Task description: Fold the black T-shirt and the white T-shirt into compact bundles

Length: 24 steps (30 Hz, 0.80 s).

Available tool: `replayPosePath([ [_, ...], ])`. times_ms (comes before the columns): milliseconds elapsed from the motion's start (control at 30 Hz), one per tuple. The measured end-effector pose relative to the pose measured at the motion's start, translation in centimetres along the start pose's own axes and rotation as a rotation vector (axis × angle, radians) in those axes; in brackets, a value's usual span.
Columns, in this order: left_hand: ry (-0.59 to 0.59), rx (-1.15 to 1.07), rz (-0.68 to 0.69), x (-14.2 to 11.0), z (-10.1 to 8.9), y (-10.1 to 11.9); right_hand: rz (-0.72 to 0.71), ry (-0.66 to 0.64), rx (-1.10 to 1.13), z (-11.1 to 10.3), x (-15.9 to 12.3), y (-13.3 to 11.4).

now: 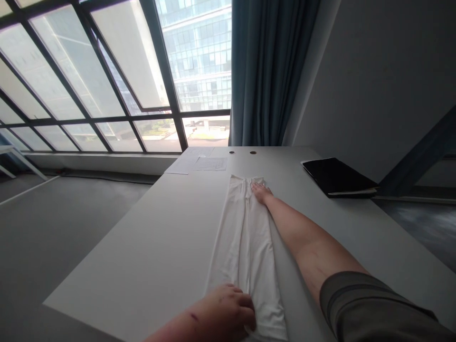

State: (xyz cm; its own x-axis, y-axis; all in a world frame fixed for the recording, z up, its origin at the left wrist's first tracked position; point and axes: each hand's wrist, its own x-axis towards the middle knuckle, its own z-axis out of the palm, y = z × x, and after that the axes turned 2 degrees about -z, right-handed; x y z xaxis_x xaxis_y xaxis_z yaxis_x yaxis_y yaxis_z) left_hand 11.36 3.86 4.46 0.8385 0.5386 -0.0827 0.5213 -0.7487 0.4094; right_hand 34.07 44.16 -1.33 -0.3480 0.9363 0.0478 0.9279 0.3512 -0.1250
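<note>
A long white garment [245,237], folded into a narrow strip, lies lengthwise down the middle of a white table [160,247]. My right hand [261,191] reaches far out and lies flat on the strip's far end, fingers stretched, palm down. My left hand [228,311] rests on the near end by the table's front edge, fingers curled down onto the cloth, pressing it.
A closed black laptop or folder [338,176] lies at the table's far right. Sheets of paper [203,164] sit at the far left corner beside two cable holes [242,152]. Beyond are a large window and a blue curtain [267,71]; the floor drops off to the left.
</note>
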Motion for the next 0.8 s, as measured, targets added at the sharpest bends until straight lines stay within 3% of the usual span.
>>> replayPosePath([
  [133,0.162,-0.111,-0.114,-0.8,-0.1,-0.4,0.142,-0.010,0.028,1.7,-1.2,-0.3],
  [233,0.290,-0.041,-0.292,-0.7,0.3,-1.3,0.176,-0.024,0.039,1.9,-1.1,0.0],
  [333,0.325,0.048,-0.422,-0.3,1.7,-2.6,0.177,-0.039,0.047,1.9,-0.7,0.4],
  [500,0.321,0.063,-0.441,0.7,3.3,-3.5,0.162,-0.041,0.056,1.9,0.4,1.1],
  [800,0.321,0.051,-0.422,3.4,2.0,-5.4,0.161,-0.014,0.063,2.2,3.1,2.5],
])
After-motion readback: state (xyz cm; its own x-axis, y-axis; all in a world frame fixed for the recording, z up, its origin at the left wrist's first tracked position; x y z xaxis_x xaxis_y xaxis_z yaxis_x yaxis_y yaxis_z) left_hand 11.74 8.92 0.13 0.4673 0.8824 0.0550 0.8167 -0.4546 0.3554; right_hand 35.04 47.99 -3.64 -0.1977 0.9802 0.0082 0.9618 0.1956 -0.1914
